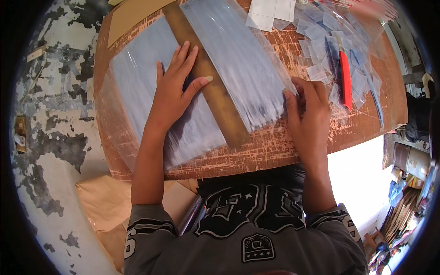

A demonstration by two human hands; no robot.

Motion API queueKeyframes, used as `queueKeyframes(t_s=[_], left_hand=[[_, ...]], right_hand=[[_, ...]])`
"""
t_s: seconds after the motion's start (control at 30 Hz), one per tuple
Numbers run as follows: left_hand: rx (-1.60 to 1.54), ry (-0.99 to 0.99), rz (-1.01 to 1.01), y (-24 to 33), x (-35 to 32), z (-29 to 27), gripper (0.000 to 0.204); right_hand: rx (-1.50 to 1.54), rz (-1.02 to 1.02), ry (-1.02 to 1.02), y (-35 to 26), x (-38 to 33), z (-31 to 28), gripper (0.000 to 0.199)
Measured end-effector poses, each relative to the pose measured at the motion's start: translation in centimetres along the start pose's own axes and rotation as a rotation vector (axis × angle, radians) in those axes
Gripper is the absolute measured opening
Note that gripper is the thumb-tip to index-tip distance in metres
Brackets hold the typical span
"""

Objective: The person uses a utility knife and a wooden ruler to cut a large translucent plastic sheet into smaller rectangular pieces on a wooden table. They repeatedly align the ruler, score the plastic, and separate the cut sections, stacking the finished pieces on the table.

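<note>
Evidently pressing down with the left hand (175,85), spread palm-down, with thumb and two fingertips on the brown strip (220,103) and the rest over pale blue film (137,68); gripping nothing. At the film's right edge with the right hand (310,107), half curled, thumb and forefinger slightly apart by the clear margin; cannot tell whether pinching any of it. Laid out mid-bench, film on both sides of the strip, slanting from the far side to near right. Judging by this, at a steadying and edge-handling step; probably calling next for even pressure on the strip and a light, sure hold on the thin edge, without creasing it.

Farther out, to the right on the bench (275,137), see a red-handled tool (345,82), probably a cutter, among clear plastic scraps (316,50). At the far side, note white cards (270,13); at far left, brown cardboard (137,20).

Can read no brand or label on film, strip or tool. Find lettering only on the grey shirt (192,247): big outlined characters, a starred badge, numerals on the sleeves.
</note>
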State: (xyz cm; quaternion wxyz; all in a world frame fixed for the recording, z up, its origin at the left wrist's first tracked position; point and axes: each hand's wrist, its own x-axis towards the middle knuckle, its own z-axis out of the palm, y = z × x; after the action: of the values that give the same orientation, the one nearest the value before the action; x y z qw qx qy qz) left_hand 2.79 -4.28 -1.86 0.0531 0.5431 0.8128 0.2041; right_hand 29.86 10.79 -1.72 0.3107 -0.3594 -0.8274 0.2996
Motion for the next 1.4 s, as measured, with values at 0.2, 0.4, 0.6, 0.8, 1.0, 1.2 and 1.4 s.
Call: queueKeyframes(t_s=[0.2, 0.4, 0.6, 0.8, 1.0, 1.2, 1.4], left_hand=[[0.009, 0.005, 0.014, 0.1, 0.0, 0.1, 0.070], [0.030, -0.001, 0.021, -0.1, 0.1, 0.2, 0.070], [0.030, -0.001, 0.023, -0.2, 0.1, 0.3, 0.071], [0.028, -0.004, 0.018, -0.2, 0.1, 0.3, 0.072], [0.067, 0.000, 0.019, -0.2, 0.0, 0.3, 0.079], [0.049, -0.023, 0.006, 0.1, 0.0, 0.1, 0.072], [0.029, -0.033, 0.000, 0.2, 0.0, 0.0, 0.072]], right_hand=[[-0.064, -0.133, 0.095, -1.0, -1.0, 0.0, 0.029], [0.092, -0.191, -0.176, -3.3, -5.4, 1.3, 0.039], [0.065, -0.249, -0.213, -4.1, -7.2, 2.5, 0.059], [0.001, -0.254, -0.238, -4.0, -7.4, 2.8, 0.066], [-0.018, -0.252, -0.208, -4.3, -7.4, 3.0, 0.066], [-0.003, -0.258, -0.209, -4.1, -7.5, 3.1, 0.064], [0.014, -0.264, -0.196, -4.1, -7.5, 3.0, 0.063]])
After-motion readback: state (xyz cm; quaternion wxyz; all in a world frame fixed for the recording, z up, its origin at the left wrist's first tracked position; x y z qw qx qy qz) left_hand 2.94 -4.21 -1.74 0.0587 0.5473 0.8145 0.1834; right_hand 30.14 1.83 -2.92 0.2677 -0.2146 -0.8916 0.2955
